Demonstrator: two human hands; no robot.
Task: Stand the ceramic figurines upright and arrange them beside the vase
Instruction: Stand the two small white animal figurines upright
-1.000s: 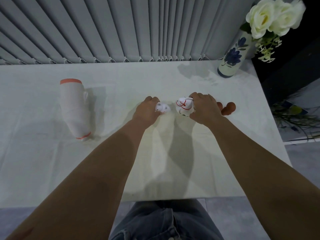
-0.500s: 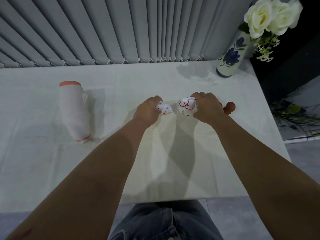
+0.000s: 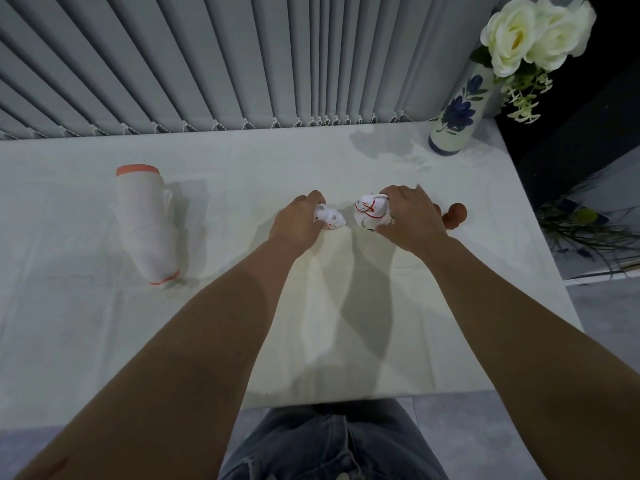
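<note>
- Broadly, the white table carries everything, with grey blinds along its far edge.
- Left of both grips, well apart, a white bottle with an orange cap lies on its side.
- Beyond the right grip, at the table's far right corner, the vase stands upright, holding white roses.
- Right hand is clasped around the larger figurine, white with a red cord.
- Left hand grasps the smaller figurine; the two figurines sit just beside each other.
- A brown figurine peeks out just right of the right hand.
</note>
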